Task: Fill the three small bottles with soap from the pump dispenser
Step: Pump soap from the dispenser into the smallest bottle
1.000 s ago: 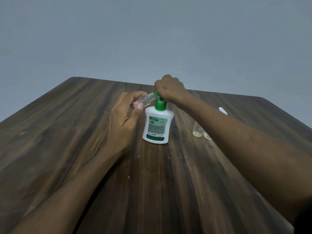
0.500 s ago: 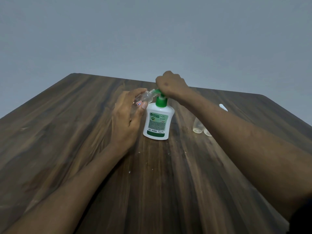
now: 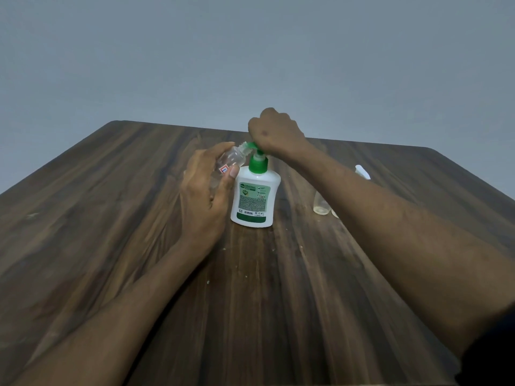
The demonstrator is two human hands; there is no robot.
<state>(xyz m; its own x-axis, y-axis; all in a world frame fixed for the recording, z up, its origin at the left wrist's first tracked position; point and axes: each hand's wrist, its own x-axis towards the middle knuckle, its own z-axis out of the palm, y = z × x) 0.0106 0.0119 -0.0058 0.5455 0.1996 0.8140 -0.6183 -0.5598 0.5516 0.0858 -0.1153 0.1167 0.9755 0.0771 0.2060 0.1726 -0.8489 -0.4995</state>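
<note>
A white soap dispenser with a green pump stands mid-table. My right hand sits curled on top of the green pump head, fingers hidden behind it. My left hand grips a small clear bottle, tilted, with its open neck held against the green nozzle tip. Two more small clear bottles stand to the right of the dispenser, partly hidden behind my right forearm.
The dark wooden table stretches to a far edge against a plain grey wall. A small white object, perhaps a cap, lies beyond my right forearm near the two bottles.
The pump head has risen slightly with my right hand on it. The left hand keeps the small bottle at the nozzle. The camera view shifted a little.
</note>
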